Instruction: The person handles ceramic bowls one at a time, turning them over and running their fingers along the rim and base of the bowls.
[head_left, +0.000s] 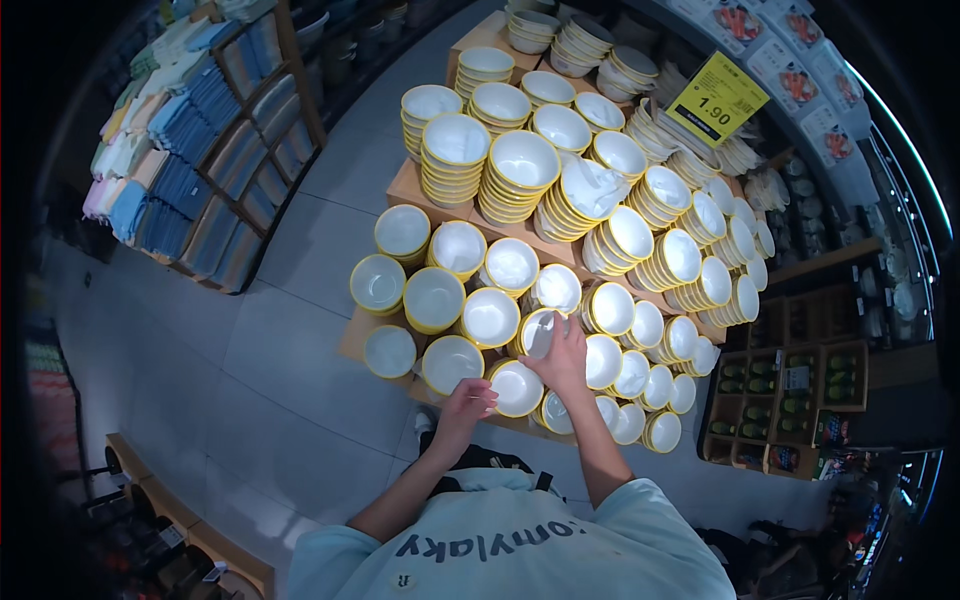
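Note:
Many white bowls with yellow rims stand in stacks on a stepped wooden display before me. My right hand (564, 358) reaches over one bowl (537, 333) on the lower step, fingers at its rim; whether they grip it I cannot tell. My left hand (469, 399) is held with bent fingers beside the left edge of a front-row bowl (516, 388); nothing is plainly in it. Another bowl (452, 364) is just above the left hand. On the upper step, a taller stack carries crumpled translucent wrapping (594, 184).
A yellow price sign (717, 99) rises over the back right of the display. Folded towels fill a wooden shelf (304, 97) at the upper left. A wooden rack (846, 375) with green-topped goods stands at the right. Grey floor tiles (300, 330) show at the left.

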